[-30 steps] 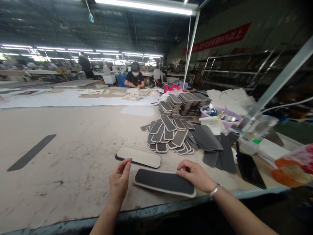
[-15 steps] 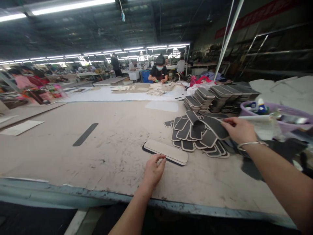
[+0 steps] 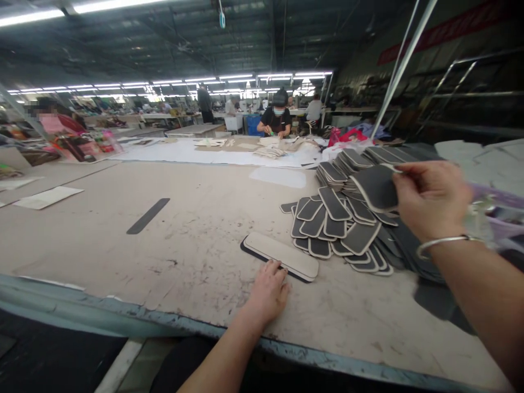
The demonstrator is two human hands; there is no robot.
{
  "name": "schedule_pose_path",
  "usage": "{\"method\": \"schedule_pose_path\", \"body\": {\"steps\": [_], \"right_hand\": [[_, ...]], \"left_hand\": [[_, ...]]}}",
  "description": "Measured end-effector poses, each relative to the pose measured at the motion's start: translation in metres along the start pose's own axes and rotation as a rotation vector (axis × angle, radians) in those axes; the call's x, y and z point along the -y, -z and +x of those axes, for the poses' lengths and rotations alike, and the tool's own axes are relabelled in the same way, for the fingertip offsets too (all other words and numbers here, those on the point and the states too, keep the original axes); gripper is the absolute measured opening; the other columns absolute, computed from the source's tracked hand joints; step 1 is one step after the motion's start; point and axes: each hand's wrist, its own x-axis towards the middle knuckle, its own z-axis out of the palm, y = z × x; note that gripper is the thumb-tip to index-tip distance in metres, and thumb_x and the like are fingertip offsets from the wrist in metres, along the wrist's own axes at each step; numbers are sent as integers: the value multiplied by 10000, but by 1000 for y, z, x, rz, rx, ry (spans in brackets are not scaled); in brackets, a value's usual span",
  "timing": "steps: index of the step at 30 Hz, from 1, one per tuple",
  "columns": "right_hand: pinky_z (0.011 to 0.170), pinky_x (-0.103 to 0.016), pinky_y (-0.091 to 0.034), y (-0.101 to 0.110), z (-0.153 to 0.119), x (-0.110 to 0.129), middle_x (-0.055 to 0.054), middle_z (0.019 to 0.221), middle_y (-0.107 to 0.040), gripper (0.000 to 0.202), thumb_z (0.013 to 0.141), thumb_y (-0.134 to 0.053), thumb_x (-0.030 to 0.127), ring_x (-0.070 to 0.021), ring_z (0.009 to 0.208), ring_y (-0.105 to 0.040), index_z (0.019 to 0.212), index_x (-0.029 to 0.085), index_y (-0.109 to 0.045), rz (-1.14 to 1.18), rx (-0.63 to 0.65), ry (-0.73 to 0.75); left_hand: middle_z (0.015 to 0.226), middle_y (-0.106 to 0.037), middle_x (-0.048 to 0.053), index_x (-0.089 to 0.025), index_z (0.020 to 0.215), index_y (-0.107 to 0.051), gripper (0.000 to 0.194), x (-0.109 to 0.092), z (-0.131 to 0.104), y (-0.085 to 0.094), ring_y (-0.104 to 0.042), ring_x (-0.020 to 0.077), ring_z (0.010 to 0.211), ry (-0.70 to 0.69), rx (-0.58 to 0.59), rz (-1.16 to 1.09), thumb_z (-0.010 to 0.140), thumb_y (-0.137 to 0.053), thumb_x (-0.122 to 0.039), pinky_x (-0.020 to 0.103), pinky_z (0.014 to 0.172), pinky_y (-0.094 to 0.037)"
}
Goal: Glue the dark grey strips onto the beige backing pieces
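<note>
My right hand (image 3: 434, 199) pinches a dark grey panel with a pale edge (image 3: 375, 187), raised above a loose heap of similar panels (image 3: 313, 218). Near the table's front edge, my left hand (image 3: 270, 289) rests with its fingertips on the near side of a small stack. That stack has a long beige piece with rounded ends (image 3: 282, 254) on top and a dark piece showing beneath it. My left fingers are slightly spread and grip nothing. A single dark strip (image 3: 148, 216) lies flat farther left on the table.
Neat stacks of dark panels (image 3: 352, 159) stand behind the heap. A purple basket (image 3: 501, 199) is at the right, partly behind my right hand. Pale sheets (image 3: 48, 197) lie at the left. Across the table (image 3: 196, 234) a person (image 3: 279, 117) handles pieces.
My right hand has lifted a panel off the heap, up and toward the camera. The fingers of my left hand have come down flatter on the beige stack. The view has shifted slightly.
</note>
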Motion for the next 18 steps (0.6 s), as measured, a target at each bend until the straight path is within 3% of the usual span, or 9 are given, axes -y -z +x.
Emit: {"method": "schedule_pose_path", "body": {"steps": [3,4,7,11,14,16,18], "right_hand": [[854,-280,-387,-27,-14,-30,-123,968,-610,365,884,-400,366,-167,968,-517,1029,107,-612,-39,196,10],[859,-298,-391,-36,-22,-41,-141,988,-611,389,888,-381,370,-186,987,-517,1039,95,-611,-77,299,-13],[910,-385,-375,-54,-55,-53,-204,1123,-559,438,860,-413,407,-271,1088,-477,1072,73,-600,-112,445,-2],[960,-350,-385,-61,-111,-14,-96,1286,-465,515,824,-435,481,-240,1146,-453,1246,189,-479,23,697,254],[972,-360,-394,-70,-150,19,-85,1334,-418,644,790,-444,510,-242,1180,-427,1342,191,-354,118,921,370],[974,-376,-402,-80,-172,24,-100,1306,-451,674,755,-467,519,-266,1182,-426,1338,196,-367,156,963,405],[913,-410,-450,-94,-188,16,-104,1164,-568,582,710,-504,536,-303,1102,-494,1234,283,-493,205,885,388]], "left_hand": [[1332,-418,102,-180,1197,-530,439,2,-1,-1,-297,286,1271,-5,34,41,814,-482,-388,439,1065,-241],[1341,-407,103,-180,1208,-520,459,2,-2,-1,-285,292,1277,-7,47,50,813,-477,-409,446,1064,-236],[1362,-381,98,-185,1224,-500,487,2,-3,1,-275,297,1281,-19,75,69,812,-465,-443,460,1057,-234],[1343,-396,95,-185,1219,-493,484,0,-2,3,-296,294,1262,-38,72,87,805,-477,-435,467,1047,-239],[1315,-418,107,-173,1214,-490,484,-2,-2,6,-306,294,1247,-33,49,96,812,-464,-441,455,1038,-252],[1295,-434,115,-174,1220,-481,487,-5,-5,9,-311,290,1237,-34,42,112,821,-443,-451,456,1024,-265],[1284,-443,117,-177,1228,-464,494,-7,-8,10,-314,283,1227,-56,49,137,829,-416,-464,470,1005,-274]]}}
